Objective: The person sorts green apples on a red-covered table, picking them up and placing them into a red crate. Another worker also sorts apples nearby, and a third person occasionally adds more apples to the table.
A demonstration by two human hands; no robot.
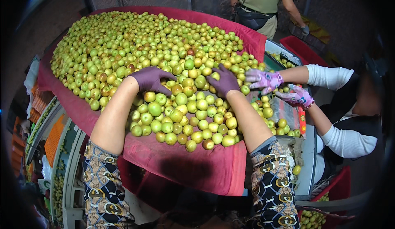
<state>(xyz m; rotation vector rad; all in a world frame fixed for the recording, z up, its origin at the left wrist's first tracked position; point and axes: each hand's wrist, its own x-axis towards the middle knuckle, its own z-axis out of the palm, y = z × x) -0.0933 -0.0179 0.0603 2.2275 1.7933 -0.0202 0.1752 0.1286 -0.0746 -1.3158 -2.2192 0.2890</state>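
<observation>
Standing person (263, 2): head cut off by the top edge.
Co-worker (349, 118): body lost in the dark right rim.
Left hand (151, 80): palm and fingertips hidden against the fruit (181, 118).
Right hand (224, 81): palm hidden likewise.
Cloth (181, 163): mostly buried under fruit.
Crates (45, 134): contents too small to tell.

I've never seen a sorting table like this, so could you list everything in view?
Small round fruits: too many to count, green and yellow-green, some brownish, heaped on the cloth.
Cloth: one, red, covering the table.
Co-worker's gloved hands: two, pink patterned gloves, at the right edge of the pile.
Standing person: one, olive shirt, behind the table.
Crates: red, right side.
Left hand: purple glove, resting on fruits.
Right hand: purple glove, resting on fruits.
</observation>
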